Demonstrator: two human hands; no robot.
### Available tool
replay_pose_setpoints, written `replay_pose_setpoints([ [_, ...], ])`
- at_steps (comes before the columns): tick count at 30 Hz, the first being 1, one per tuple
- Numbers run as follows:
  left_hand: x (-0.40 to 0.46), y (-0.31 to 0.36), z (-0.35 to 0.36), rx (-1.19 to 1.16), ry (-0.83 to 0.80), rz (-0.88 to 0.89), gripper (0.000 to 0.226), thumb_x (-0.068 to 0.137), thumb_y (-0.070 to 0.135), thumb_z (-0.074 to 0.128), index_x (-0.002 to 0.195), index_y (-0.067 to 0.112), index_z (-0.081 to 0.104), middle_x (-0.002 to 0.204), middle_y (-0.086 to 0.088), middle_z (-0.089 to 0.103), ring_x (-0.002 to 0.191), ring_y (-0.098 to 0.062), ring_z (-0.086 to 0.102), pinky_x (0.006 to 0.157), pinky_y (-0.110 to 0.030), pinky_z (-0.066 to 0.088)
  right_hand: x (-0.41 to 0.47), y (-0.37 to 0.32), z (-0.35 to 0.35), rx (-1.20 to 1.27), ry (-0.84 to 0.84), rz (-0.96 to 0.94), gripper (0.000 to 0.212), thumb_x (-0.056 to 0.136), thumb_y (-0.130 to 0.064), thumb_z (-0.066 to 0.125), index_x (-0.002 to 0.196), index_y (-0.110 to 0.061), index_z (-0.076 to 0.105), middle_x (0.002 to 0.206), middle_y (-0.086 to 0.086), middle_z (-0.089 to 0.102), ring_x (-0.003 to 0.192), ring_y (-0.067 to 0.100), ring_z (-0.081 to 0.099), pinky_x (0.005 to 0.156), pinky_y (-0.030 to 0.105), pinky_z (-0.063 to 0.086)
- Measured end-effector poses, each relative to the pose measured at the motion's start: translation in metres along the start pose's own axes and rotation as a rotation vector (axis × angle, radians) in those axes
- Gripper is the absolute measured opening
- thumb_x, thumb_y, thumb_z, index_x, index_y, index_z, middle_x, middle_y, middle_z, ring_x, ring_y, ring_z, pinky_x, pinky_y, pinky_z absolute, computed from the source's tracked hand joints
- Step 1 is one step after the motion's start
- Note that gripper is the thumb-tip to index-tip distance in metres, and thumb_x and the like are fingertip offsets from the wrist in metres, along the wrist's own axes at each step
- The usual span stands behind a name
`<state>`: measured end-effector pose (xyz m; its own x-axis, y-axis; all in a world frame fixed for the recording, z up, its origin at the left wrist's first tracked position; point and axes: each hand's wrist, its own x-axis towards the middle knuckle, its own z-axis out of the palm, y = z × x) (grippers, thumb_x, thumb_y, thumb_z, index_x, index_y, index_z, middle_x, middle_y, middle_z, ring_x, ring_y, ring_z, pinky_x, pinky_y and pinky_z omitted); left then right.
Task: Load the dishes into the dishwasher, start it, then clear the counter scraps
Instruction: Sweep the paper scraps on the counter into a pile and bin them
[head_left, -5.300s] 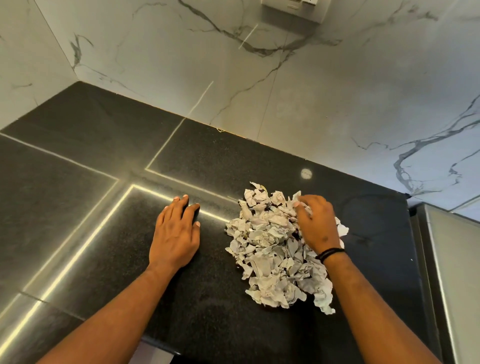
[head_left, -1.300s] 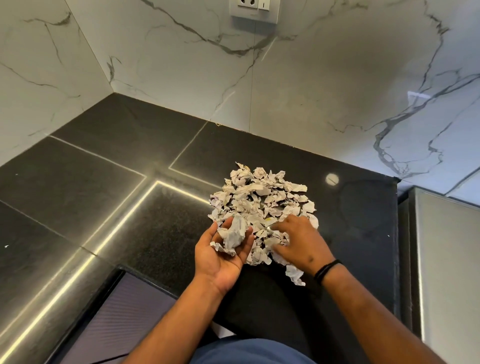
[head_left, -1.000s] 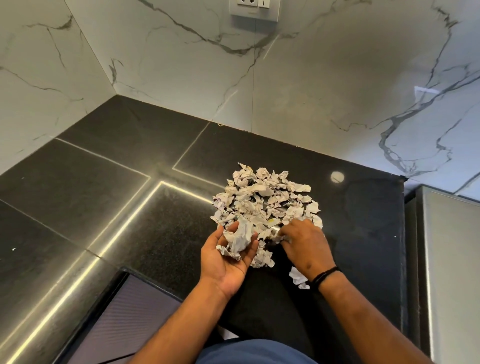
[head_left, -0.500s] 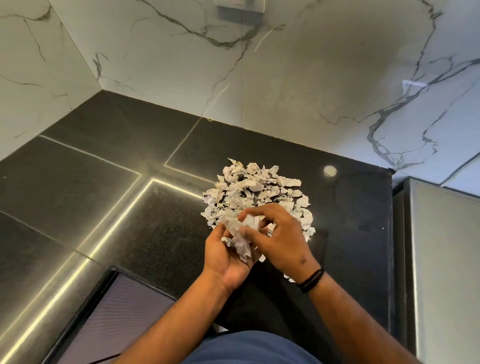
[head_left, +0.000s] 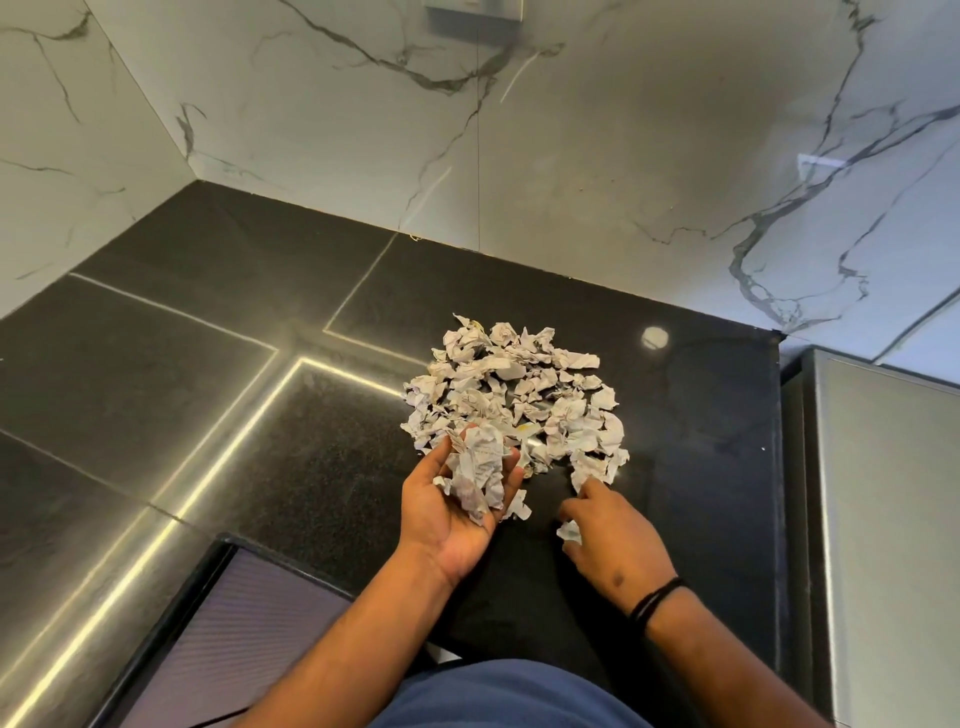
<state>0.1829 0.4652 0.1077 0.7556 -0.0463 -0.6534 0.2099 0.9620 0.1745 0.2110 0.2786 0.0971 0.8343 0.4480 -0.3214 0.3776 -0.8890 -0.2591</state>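
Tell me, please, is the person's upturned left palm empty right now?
No, the left hand lies palm up, cradling a clump of crumpled white paper scraps above the black stone counter.

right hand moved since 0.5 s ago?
Yes. The right hand has left the scraps in the left hand and dropped to the counter, right of it, at the paper pile's near edge.

The person's right hand (head_left: 610, 540), which half a second ago was pressing into the cupped palm, is now sitting apart on the black stone counter (head_left: 208, 395) at 3 o'clock of the left hand (head_left: 460, 506), fingers pinching a small torn scrap (head_left: 569, 532). The left hand is cradling a bigger wad of crumpled grey-white paper scraps (head_left: 478, 473) than a second ago, and the heap of crumpled paper scraps (head_left: 514, 395) at 12 o'clock is looking thinner along its near edge.
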Motion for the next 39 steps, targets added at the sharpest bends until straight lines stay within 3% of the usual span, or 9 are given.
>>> replay_pose_setpoints([
  [6, 0.000, -0.001, -0.001, 0.012, 0.029, -0.007, 0.053, 0.092, 0.034, 0.058, 0.135, 0.003, 0.060, 0.132, -0.028, 0.062, 0.126, -0.037, 0.058, 0.093, -0.053, 0.053, 0.013, -0.004, 0.000, 0.047, 0.148, 0.008, 0.023, 0.099, -0.034, 0.055, 0.113, -0.022, 0.070, 0.109, -0.005, 0.054, 0.098, 0.012, 0.055, 0.083, 0.024, 0.050],
  [13, -0.001, 0.000, -0.001, 0.007, 0.023, 0.025, 0.052, 0.096, 0.034, 0.056, 0.135, 0.000, 0.060, 0.130, -0.028, 0.063, 0.124, -0.035, 0.057, 0.109, -0.045, 0.045, 0.006, -0.035, -0.043, 0.542, 0.543, -0.214, 0.012, 0.085, -0.016, 0.077, 0.096, -0.014, 0.077, 0.096, -0.008, 0.060, 0.084, 0.006, 0.062, 0.074, 0.023, 0.057],
  [16, 0.000, -0.002, 0.000, 0.008, -0.023, 0.001, 0.051, 0.098, 0.033, 0.052, 0.137, 0.001, 0.058, 0.135, -0.022, 0.062, 0.132, -0.032, 0.054, 0.119, -0.043, 0.034, 0.004, -0.057, -0.049, 0.588, 0.614, -0.411, 0.014, 0.082, -0.009, 0.079, 0.096, -0.010, 0.076, 0.098, -0.004, 0.062, 0.088, 0.008, 0.062, 0.073, 0.024, 0.057],
  [20, -0.008, -0.002, 0.008, 0.014, -0.058, -0.027, 0.044, 0.097, 0.034, 0.052, 0.118, -0.002, 0.068, 0.115, -0.019, 0.070, 0.109, -0.032, 0.067, 0.107, -0.042, 0.046, 0.010, -0.071, -0.037, 0.590, 0.578, -0.513, 0.020, 0.080, -0.013, 0.080, 0.100, -0.013, 0.074, 0.106, -0.002, 0.060, 0.101, 0.010, 0.059, 0.081, 0.033, 0.054],
  [26, -0.021, 0.007, 0.021, 0.061, -0.037, 0.054, 0.052, 0.097, 0.034, 0.053, 0.135, -0.002, 0.059, 0.130, -0.025, 0.064, 0.120, -0.035, 0.063, 0.112, -0.045, 0.045, 0.007, -0.071, -0.034, 0.821, 0.941, -0.314, 0.035, 0.090, -0.037, 0.066, 0.114, -0.012, 0.068, 0.117, 0.006, 0.057, 0.114, 0.022, 0.056, 0.092, 0.034, 0.049],
  [29, -0.030, 0.008, 0.025, 0.047, -0.071, 0.105, 0.051, 0.098, 0.032, 0.050, 0.135, -0.002, 0.058, 0.127, -0.029, 0.064, 0.113, -0.037, 0.065, 0.107, -0.044, 0.049, 0.006, -0.086, -0.031, 1.222, 0.767, -0.129, 0.050, 0.090, -0.056, 0.052, 0.129, -0.024, 0.057, 0.130, 0.002, 0.055, 0.123, 0.016, 0.054, 0.099, 0.029, 0.049],
  [32, -0.042, 0.006, 0.019, -0.004, -0.119, 0.135, 0.051, 0.100, 0.031, 0.047, 0.136, -0.003, 0.058, 0.134, -0.027, 0.061, 0.129, -0.037, 0.057, 0.119, -0.045, 0.035, 0.004, -0.112, -0.021, 1.645, 0.479, -0.062, 0.075, 0.082, -0.069, 0.057, 0.139, -0.021, 0.051, 0.137, 0.005, 0.059, 0.125, 0.013, 0.058, 0.107, 0.034, 0.047],
  [34, -0.052, 0.008, 0.014, -0.043, -0.145, 0.171, 0.051, 0.100, 0.031, 0.047, 0.136, -0.003, 0.059, 0.139, -0.024, 0.059, 0.136, -0.036, 0.051, 0.121, -0.044, 0.032, 0.000, -0.130, -0.016, 1.784, 0.397, -0.083, 0.078, 0.081, -0.069, 0.062, 0.140, -0.019, 0.051, 0.137, 0.006, 0.061, 0.127, 0.019, 0.058, 0.110, 0.045, 0.044],
  [39, -0.085, 0.023, -0.016, -0.142, -0.121, 0.302, 0.053, 0.096, 0.030, 0.056, 0.137, -0.004, 0.058, 0.144, -0.022, 0.054, 0.133, -0.034, 0.052, 0.119, -0.044, 0.034, -0.012, -0.171, -0.007, 1.911, 0.196, -0.071, 0.100, 0.065, -0.078, 0.071, 0.139, -0.013, 0.053, 0.132, 0.008, 0.065, 0.123, 0.023, 0.061, 0.108, 0.044, 0.046],
])
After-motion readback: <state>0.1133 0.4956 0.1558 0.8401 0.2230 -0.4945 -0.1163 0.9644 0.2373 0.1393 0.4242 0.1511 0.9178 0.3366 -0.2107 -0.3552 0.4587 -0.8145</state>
